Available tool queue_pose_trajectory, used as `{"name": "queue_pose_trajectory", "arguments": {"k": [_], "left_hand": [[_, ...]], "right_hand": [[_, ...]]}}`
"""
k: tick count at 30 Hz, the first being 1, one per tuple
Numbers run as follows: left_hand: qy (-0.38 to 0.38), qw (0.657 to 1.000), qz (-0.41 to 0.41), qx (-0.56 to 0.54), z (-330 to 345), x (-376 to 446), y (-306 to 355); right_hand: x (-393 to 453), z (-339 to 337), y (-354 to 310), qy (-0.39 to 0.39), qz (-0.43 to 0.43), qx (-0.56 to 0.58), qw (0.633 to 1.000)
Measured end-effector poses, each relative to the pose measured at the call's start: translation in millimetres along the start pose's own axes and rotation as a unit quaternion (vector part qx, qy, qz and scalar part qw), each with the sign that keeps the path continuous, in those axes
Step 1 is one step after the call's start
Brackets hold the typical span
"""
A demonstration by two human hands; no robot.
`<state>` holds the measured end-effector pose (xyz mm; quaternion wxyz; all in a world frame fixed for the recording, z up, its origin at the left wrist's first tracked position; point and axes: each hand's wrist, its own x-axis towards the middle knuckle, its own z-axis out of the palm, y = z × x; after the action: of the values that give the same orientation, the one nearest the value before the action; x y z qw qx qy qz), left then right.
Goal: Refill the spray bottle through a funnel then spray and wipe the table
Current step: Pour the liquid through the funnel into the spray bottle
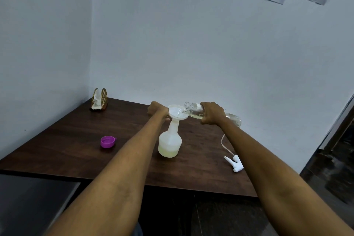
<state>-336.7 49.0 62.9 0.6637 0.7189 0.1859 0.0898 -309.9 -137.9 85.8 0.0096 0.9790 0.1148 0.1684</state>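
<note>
Right now I have both arms stretched toward mid-frame. My left hand (157,109) grips the rim of the one white funnel (177,112) seated in the neck of the single spray bottle (170,143), which stands upright at center on the counter (72,140). My right hand (212,113) is wrapped around one clear bottle (193,110), tipped sideways, mouth over the funnel. One purple cap (108,141) lies at left, one spray head (234,163) at lower right.

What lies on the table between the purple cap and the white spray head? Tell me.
In the head view, the spray bottle stands between the purple cap and the spray head, funnel in its neck; the left forearm crosses above that stretch.
</note>
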Motion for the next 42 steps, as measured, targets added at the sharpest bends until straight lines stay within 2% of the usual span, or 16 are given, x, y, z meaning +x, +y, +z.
{"name": "queue_pose_trajectory", "arguments": {"k": [42], "left_hand": [[-0.009, 1.000, -0.011, -0.017, 1.4, 1.3, -0.9]], "right_hand": [[-1.9, 2.2, 2.9, 0.000, -0.002, -0.026, 1.000]]}}
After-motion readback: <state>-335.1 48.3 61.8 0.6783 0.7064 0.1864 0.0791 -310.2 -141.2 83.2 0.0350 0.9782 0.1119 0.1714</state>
